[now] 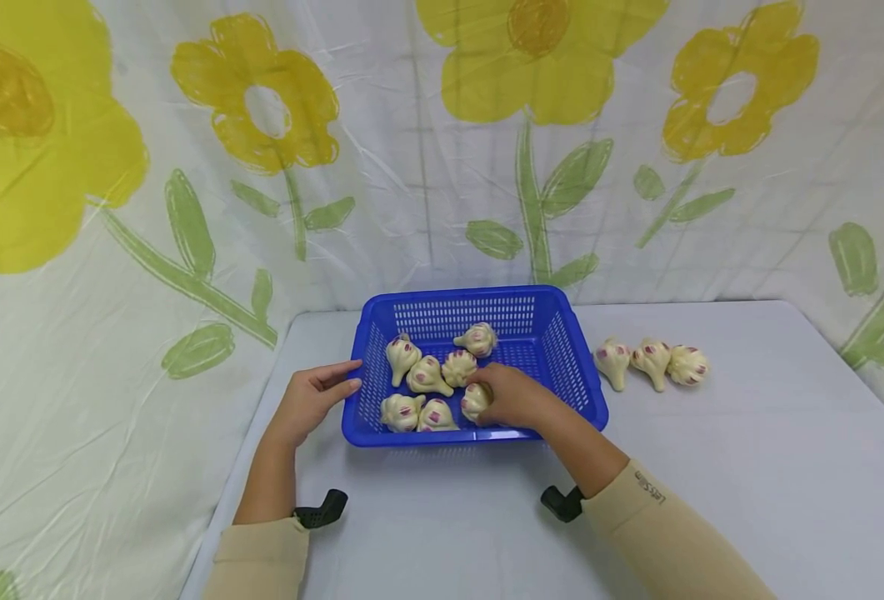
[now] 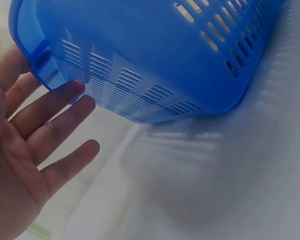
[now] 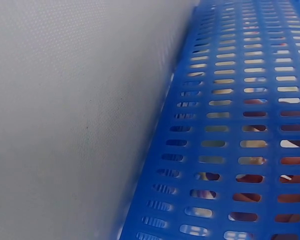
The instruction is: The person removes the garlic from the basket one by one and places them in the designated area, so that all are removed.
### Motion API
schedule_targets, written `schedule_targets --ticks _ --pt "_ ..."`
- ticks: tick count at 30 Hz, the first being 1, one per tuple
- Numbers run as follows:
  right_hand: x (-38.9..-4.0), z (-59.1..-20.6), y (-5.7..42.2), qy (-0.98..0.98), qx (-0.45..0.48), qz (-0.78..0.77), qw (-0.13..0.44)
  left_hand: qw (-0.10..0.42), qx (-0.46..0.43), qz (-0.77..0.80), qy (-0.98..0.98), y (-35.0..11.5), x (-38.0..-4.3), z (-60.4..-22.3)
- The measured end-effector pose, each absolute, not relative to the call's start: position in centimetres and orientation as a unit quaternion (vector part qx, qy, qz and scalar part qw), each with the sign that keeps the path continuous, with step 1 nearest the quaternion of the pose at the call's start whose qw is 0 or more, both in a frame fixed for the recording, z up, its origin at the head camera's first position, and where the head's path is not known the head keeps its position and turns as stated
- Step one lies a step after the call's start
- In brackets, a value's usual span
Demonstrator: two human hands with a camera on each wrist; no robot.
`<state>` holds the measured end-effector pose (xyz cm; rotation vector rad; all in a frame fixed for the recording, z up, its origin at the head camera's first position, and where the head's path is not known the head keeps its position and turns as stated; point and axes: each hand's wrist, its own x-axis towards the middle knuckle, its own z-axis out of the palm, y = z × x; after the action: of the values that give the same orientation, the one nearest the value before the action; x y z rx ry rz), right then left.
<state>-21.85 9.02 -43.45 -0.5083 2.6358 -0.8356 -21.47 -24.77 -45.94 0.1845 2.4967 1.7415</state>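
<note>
A blue plastic basket (image 1: pixel 476 440) stands on the table with several garlic bulbs (image 1: pixel 428 377) in it, white with purple streaks. Inside, near the front wall, my right hand (image 1: pixel 512 396) grips one garlic bulb (image 1: pixel 475 402) between thumb and fingers. In the right wrist view the slotted basket wall (image 3: pixel 229 150) mostly hides that hand. My left hand (image 1: pixel 308 406) touches the basket's left rim with its fingertips. The left wrist view has the same hand (image 2: pixel 35 135) beside the basket's outer wall (image 2: pixel 140 55), its fingers spread and fairly straight.
Three more garlic bulbs (image 1: pixel 651 360) lie in a row on the white table (image 1: pixel 749 467), right of the basket. Behind the table hangs a white cloth (image 1: pixel 389 208) with yellow flowers. Dark devices (image 1: pixel 323 509) are worn at both wrists.
</note>
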Motion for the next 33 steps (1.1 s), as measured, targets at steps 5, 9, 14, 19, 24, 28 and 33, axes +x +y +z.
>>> schedule_targets --ticks 5,9,14,19,24,28,33 --pt "-21.96 -43.41 8.99 0.923 -0.171 -0.3 0.167 0.05 0.044 0.584 0.809 -24.6 -21.49 -45.96" --pt "-21.94 -43.33 9.05 0.922 -0.171 -0.305 0.164 0.052 0.042 0.594 0.802 -24.6 -21.56 -46.17" --pt "-21.99 -43.31 9.12 0.92 -0.181 -0.314 0.149 0.056 0.042 0.601 0.796 -24.7 -21.72 -46.42" --pt "-21.92 -43.2 9.14 0.917 -0.191 -0.319 0.143 0.06 0.034 0.594 0.802 -24.7 -21.81 -46.41" --pt "-21.72 -43.07 9.2 0.918 -0.198 -0.316 0.137 0.062 0.037 0.598 0.798 -24.72 -21.79 -46.51" --pt "-21.66 -43.11 9.22 0.92 -0.203 -0.309 0.131 0.062 0.035 0.606 0.792 -24.72 -21.74 -46.62" --pt "-21.61 -43.14 9.19 0.922 -0.208 -0.305 0.121 0.063 0.028 0.607 0.792 -24.71 -21.55 -46.58"
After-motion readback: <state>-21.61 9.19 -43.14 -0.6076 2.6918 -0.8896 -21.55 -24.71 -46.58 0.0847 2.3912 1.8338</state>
